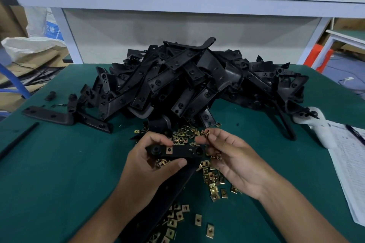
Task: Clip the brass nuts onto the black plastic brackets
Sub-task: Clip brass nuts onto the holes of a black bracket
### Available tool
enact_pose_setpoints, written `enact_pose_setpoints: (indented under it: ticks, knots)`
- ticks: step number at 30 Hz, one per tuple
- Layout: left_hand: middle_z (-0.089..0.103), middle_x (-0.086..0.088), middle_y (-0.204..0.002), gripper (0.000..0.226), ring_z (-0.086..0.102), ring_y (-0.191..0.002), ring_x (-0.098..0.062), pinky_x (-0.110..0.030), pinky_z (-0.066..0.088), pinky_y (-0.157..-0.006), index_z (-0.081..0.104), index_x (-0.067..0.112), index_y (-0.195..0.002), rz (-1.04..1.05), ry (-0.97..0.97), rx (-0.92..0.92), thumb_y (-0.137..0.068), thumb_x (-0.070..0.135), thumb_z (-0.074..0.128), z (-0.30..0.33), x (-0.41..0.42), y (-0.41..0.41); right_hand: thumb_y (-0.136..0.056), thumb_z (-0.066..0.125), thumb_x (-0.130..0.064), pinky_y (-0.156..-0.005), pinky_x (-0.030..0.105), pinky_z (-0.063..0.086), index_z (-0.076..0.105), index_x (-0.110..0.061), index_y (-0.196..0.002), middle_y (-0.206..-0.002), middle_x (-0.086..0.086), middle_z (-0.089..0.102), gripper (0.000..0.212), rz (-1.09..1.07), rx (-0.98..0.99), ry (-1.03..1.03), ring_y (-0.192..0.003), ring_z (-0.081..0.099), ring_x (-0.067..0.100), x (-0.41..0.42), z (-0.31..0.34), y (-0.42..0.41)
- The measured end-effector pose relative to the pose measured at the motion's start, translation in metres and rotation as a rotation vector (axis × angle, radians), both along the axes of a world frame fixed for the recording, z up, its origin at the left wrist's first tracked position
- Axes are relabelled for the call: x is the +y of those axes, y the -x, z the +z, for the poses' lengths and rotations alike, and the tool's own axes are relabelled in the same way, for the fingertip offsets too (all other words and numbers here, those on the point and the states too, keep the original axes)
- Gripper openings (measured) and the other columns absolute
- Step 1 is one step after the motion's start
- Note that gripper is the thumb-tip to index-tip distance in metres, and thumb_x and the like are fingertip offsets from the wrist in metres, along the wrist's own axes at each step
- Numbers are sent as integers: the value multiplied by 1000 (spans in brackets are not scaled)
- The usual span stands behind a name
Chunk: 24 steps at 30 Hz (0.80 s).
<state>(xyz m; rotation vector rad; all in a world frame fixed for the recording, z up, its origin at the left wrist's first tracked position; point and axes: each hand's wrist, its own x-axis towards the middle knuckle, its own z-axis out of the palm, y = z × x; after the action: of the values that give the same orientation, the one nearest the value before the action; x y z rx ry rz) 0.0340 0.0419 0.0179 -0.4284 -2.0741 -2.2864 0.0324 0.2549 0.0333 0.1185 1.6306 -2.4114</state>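
My left hand (pixel 150 161) grips a black plastic bracket (pixel 183 152) by its short arm, held level above the table. One brass nut (pixel 169 149) sits clipped on that arm beside a round boss. My right hand (pixel 227 156) pinches a loose brass nut (pixel 207 133) between thumb and forefinger, just above the bracket's right end. Several loose brass nuts (pixel 212 179) lie scattered on the green table (pixel 59 173) under and between my hands. A big pile of black brackets (pixel 187 83) fills the middle of the table behind them.
A single bracket (pixel 65 117) lies flat at the left, with a thin black rod (pixel 18 140) near the left edge. A white tool (pixel 324 124) and printed paper sheets (pixel 351 167) lie at the right. A white shelf frame (pixel 177 0) stands behind the table.
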Motion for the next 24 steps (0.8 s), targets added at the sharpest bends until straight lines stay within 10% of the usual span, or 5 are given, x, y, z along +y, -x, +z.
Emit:
enact_pose_setpoints:
  ticks: [24]
  knots:
    - [71, 8, -85, 37, 68, -76, -4, -16, 53, -67, 64, 35, -93, -33, 178, 135, -66, 41, 88, -6, -1, -1, -73, 81, -35, -46, 14, 38, 71, -21, -88, -71, -5, 65, 22, 64, 149, -99, -60, 57, 3, -1, 0, -4]
